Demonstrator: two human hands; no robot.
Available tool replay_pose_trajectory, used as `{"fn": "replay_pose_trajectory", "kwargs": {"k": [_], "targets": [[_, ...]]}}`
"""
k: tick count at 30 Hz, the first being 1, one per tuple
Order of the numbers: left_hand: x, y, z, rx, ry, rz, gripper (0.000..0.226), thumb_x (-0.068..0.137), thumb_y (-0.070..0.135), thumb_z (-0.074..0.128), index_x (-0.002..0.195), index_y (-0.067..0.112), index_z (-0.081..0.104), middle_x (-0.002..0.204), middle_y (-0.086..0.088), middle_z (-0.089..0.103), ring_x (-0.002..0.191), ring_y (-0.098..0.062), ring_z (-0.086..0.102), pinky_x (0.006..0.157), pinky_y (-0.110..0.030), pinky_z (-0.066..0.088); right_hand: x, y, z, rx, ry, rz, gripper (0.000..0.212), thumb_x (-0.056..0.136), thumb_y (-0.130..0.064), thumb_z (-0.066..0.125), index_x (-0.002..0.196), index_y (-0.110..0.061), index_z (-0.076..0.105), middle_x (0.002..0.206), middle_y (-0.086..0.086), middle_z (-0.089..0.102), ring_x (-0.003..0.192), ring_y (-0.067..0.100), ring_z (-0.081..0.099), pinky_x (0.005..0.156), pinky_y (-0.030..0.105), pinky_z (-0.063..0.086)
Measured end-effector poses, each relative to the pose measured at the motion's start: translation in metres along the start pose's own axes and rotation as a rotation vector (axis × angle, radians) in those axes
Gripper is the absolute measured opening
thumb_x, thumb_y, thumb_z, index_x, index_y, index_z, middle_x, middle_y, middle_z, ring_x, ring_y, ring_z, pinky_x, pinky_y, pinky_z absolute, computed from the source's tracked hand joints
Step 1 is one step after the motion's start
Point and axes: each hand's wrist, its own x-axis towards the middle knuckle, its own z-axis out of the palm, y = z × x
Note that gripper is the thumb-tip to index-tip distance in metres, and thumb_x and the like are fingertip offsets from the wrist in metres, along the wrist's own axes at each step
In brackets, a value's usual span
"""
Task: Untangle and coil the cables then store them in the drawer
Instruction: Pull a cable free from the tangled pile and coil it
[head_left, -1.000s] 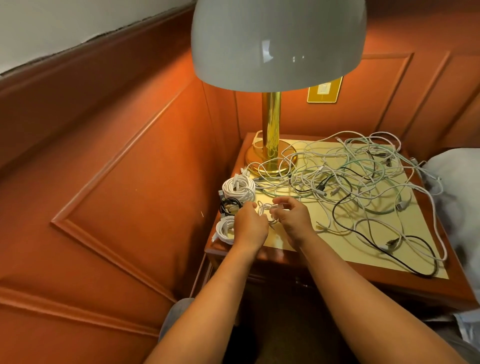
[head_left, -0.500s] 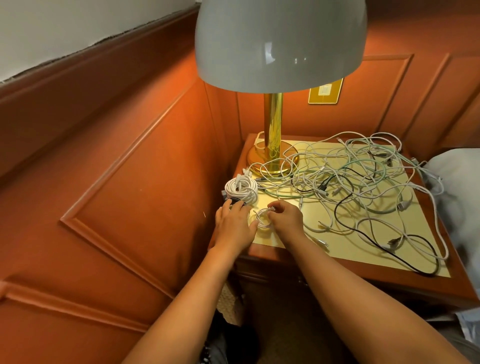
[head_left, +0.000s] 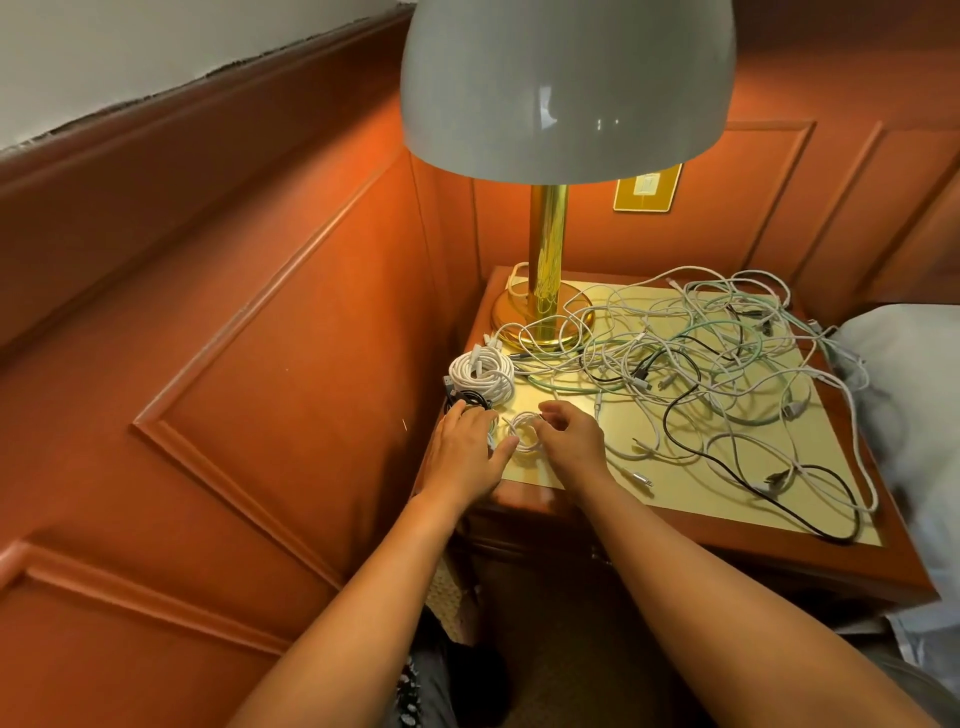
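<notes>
A small white cable coil (head_left: 523, 435) lies on the nightstand's yellow top (head_left: 691, 483) near the front left corner. My left hand (head_left: 462, 454) rests flat beside it, fingers straight, thumb tip against the coil, covering another white coil. My right hand (head_left: 571, 441) hovers just right of the small coil with fingers loosely spread, holding nothing. Behind my left hand sit a big white coil (head_left: 480, 370) and a black coil (head_left: 470, 399). A loose tangle of white, green and black cables (head_left: 701, 358) covers the middle and right of the top. The drawer front is shadowed below the edge.
A brass lamp (head_left: 545, 312) with a wide grey shade (head_left: 566, 88) stands at the back left of the nightstand. Red panelled walls close in on the left and behind. A pale pillow (head_left: 914, 395) presses against the right side.
The small white coil came down from between my hands onto the table. My left hand flattened beside it and my right hand's fingers loosened off it.
</notes>
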Motion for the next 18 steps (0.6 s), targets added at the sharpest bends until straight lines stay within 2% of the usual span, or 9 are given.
{"fn": "replay_pose_trajectory", "kwargs": {"k": [3,6,10,15,18], "targets": [[-0.002,0.001,-0.003,0.010,-0.013,0.004,0.056,0.097,0.049,0.046,0.143,0.016,0.042,0.150,-0.002,0.039,0.147,-0.023,0.016,0.119,-0.037,0.011,-0.004,0.000,-0.009,-0.033,0.002,-0.018,0.033,0.090,-0.014,0.065,0.123,-0.009,0.064,0.118,0.007,0.067,0.104,0.017,0.059,0.084,0.025,0.045],[-0.008,0.006,-0.007,0.021,0.000,0.025,0.054,0.098,0.046,0.045,0.142,0.016,0.041,0.149,-0.002,0.039,0.147,-0.024,0.015,0.119,-0.038,0.010,-0.012,-0.001,-0.025,-0.065,0.029,-0.048,0.031,0.090,-0.009,0.060,0.120,-0.008,0.066,0.116,0.009,0.068,0.106,0.021,0.061,0.091,0.032,0.048],[-0.013,0.023,-0.009,-0.009,0.035,0.080,0.046,0.098,0.036,0.048,0.138,0.012,0.046,0.145,-0.005,0.044,0.145,-0.027,0.021,0.118,-0.039,0.012,-0.020,0.002,-0.056,-0.142,0.100,-0.089,0.030,0.091,-0.002,0.053,0.117,-0.005,0.066,0.115,0.012,0.067,0.107,0.024,0.061,0.089,0.028,0.045],[-0.020,0.055,-0.002,-0.085,0.095,0.175,0.034,0.093,0.018,0.055,0.125,0.005,0.056,0.124,-0.013,0.056,0.128,-0.032,0.042,0.111,-0.046,0.029,-0.024,0.013,-0.086,-0.312,0.090,-0.063,0.032,0.091,0.000,0.048,0.118,-0.002,0.064,0.118,0.017,0.064,0.109,0.029,0.058,0.088,0.030,0.044],[-0.020,0.074,0.008,-0.093,0.086,0.230,0.033,0.093,0.014,0.054,0.124,0.004,0.057,0.119,-0.014,0.058,0.120,-0.031,0.047,0.107,-0.040,0.034,-0.024,0.018,-0.097,-0.374,0.110,-0.090,0.031,0.090,0.002,0.047,0.116,-0.001,0.065,0.116,0.017,0.063,0.107,0.029,0.058,0.086,0.029,0.043]]}}
